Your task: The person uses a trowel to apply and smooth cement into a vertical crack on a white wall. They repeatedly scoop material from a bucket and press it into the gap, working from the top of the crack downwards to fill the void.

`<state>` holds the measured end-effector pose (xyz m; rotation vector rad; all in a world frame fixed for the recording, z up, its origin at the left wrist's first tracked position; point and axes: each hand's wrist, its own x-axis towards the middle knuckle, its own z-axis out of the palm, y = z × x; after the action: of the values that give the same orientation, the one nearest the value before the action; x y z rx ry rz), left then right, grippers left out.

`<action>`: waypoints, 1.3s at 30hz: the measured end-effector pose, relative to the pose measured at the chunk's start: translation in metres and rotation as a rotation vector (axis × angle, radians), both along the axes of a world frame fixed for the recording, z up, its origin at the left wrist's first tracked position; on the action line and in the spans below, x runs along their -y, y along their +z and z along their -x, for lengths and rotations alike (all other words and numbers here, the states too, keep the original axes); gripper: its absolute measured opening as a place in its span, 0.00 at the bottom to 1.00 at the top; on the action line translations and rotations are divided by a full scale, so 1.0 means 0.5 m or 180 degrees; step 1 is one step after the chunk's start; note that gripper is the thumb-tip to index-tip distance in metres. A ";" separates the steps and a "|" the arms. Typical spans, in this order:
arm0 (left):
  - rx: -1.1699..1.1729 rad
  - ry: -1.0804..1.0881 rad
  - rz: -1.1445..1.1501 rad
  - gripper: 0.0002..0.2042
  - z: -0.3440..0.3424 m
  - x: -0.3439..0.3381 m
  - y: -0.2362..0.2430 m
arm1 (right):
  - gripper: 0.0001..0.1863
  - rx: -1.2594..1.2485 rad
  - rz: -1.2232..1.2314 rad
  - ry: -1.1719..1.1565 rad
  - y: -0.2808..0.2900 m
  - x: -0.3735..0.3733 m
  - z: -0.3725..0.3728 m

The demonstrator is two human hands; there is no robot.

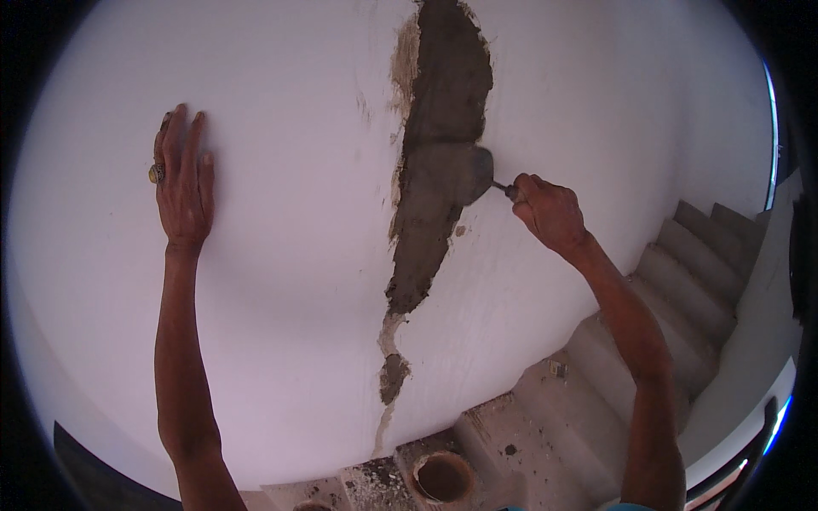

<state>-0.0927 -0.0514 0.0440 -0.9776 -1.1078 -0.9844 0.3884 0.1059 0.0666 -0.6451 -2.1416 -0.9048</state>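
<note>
A dark metal trowel [480,176] with a flat blade was gripped by its handle in the right hand [550,211], whose fingers were curled closed around it. The blade was laid against the right edge of a long, jagged grey-brown mortar patch [430,187] that ran down a smooth white wall [290,213]. The left hand [181,192], its fingers extended and slightly spread, was rested on the wall well left of the patch; a yellow-stoned ring [156,173] was worn on it. Below, a round brown container [461,474] was set on pale, dirt-strewn stairs [554,417].
</note>
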 end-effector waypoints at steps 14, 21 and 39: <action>-0.0016 -0.0120 0.0032 0.19 0.000 -0.005 0.000 | 0.09 0.0448 -0.1260 -0.0622 -0.001 -0.035 0.029; 0.0039 0.0076 0.0049 0.19 -0.003 0.001 -0.004 | 0.10 0.0175 -0.1135 -0.0941 0.048 -0.024 0.031; 0.0044 0.0058 0.0017 0.19 0.000 -0.004 -0.002 | 0.09 -0.0101 -0.1158 -0.1106 0.177 -0.037 0.002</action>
<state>-0.0925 -0.0492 0.0432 -0.9646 -1.1294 -0.9751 0.3872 0.1245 0.1552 -0.8470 -1.7971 -1.4190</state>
